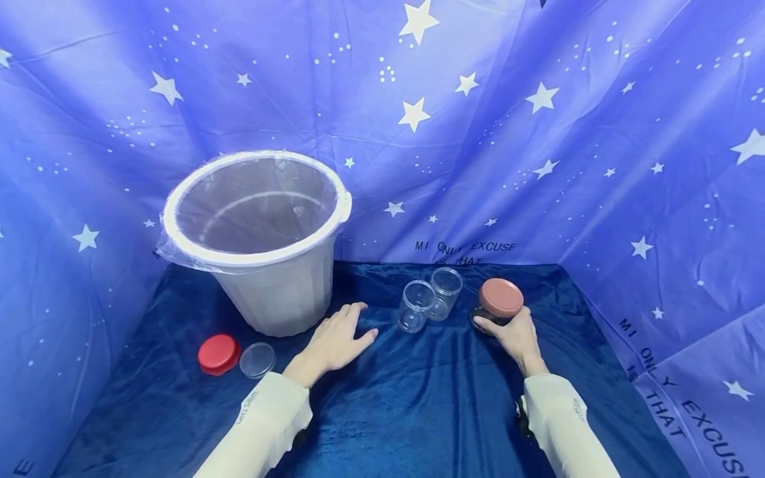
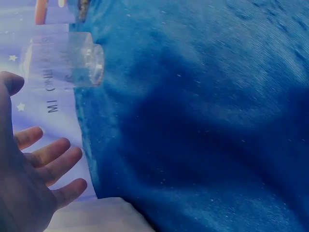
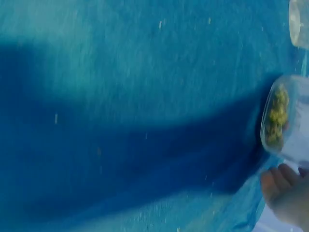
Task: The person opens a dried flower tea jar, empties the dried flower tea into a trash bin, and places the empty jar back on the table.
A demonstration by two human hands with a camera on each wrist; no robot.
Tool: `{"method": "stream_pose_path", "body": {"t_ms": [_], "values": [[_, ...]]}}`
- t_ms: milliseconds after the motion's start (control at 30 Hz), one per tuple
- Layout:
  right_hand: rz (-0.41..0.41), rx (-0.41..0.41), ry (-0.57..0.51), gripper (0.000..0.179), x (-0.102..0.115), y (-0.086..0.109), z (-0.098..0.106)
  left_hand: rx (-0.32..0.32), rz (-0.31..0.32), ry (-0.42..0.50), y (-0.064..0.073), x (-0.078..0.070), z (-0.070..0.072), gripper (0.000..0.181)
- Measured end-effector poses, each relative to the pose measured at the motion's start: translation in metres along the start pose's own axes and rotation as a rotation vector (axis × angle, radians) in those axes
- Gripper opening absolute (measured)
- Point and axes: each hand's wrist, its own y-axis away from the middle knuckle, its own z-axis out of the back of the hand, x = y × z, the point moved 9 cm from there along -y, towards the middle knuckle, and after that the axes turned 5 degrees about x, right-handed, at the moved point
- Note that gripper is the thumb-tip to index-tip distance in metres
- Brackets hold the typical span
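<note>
My right hand (image 1: 518, 337) grips a clear jar with a pinkish-brown lid (image 1: 501, 297), its thumb across the near side. Greenish-yellow bits lie in the bottom of this jar (image 3: 276, 118) in the right wrist view. My left hand (image 1: 336, 340) hovers over the cloth beside the bucket, fingers spread and holding nothing. In the left wrist view the same hand (image 2: 36, 183) has its fingers extended. Two clear open jars (image 1: 416, 305) (image 1: 445, 293) stand close together between my hands.
A white bucket (image 1: 275, 299) lined with a clear plastic bag stands at the back left. In front of it lie a red lid (image 1: 218, 354) and a clear round lid (image 1: 257, 360). Dark blue cloth (image 1: 406, 418) covers the table, and star-print curtains (image 1: 508, 146) hang around it.
</note>
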Motion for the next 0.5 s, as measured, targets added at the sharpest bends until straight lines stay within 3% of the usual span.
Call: {"method": "stream_pose_path", "body": {"t_ms": [200,500], "values": [[-0.1,0.005,0.059,0.104,-0.0043,0.0044,-0.0024,-0.013,-0.026,-0.003,0.0003,-0.0055,0.0055,0.064],[-0.063,-0.012,0.053,0.101,-0.0051,0.0058,0.0,-0.001,-0.044,-0.024,0.003,-0.0073,0.004,0.064]]}}
